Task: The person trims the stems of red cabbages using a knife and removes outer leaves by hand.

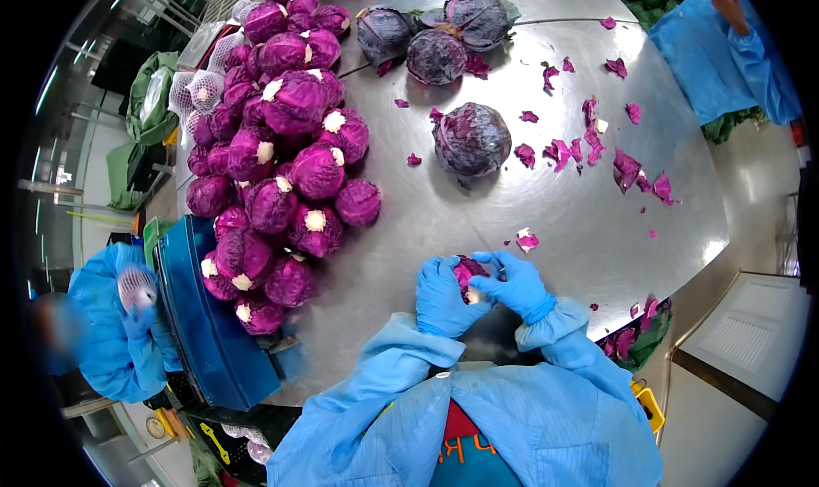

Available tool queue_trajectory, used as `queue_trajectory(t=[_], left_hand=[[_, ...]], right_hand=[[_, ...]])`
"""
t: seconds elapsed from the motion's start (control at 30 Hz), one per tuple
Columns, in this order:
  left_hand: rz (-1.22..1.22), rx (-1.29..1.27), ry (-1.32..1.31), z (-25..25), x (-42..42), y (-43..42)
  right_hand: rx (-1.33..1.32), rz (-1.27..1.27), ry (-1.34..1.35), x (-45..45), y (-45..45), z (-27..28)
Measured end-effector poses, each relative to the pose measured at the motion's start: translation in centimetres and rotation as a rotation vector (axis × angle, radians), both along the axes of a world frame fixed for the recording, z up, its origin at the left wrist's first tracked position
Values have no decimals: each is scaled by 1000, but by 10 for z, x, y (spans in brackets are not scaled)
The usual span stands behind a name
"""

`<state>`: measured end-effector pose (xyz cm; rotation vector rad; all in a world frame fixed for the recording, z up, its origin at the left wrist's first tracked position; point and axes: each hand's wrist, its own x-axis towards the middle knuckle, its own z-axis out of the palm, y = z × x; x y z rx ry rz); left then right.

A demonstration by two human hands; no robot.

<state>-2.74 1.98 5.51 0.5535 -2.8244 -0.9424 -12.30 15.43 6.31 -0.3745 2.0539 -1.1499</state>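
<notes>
Close to my body, my left hand [445, 301] is wrapped around a red cabbage [467, 274], whose purple leaves and pale stem end show between the gloves. My right hand [517, 288], also in a blue glove, is closed against the cabbage's right side. A small dark shape shows at its fingers, too hidden to name. Farther up the steel table lies a dull, untrimmed red cabbage [473, 141]. Just above my hands is a torn leaf scrap [527, 240] with a white part.
A large heap of trimmed red cabbages [290, 145] fills the table's left side, beside a blue bin [217, 325]. Three untrimmed cabbages [437, 57] sit at the back. Leaf scraps [589, 137] litter the right. Co-workers [119, 325] stand left and at upper right.
</notes>
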Motion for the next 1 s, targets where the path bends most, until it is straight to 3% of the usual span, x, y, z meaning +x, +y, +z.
queue_trajectory(t=[0.03, 0.13, 0.27, 0.37, 0.73, 1.0], left_hand=[[-22, -16, -37, 5, -2, 3], [-38, -31, 20, -8, -2, 8], [-49, -56, 36, -7, -2, 13], [-110, -53, -10, -2, -7, 14], [-212, -170, -362, 11, -15, 14], [-168, -66, -214, 6, -1, 7]], right_hand=[[8, 1, -1, 2, -4, 6], [-203, -155, -340, -2, 2, -37], [24, 0, 158, 3, 1, -31], [104, 88, 324, -5, -2, -21], [162, 151, 344, -39, -12, -40], [74, -9, 321, -33, -4, -52]])
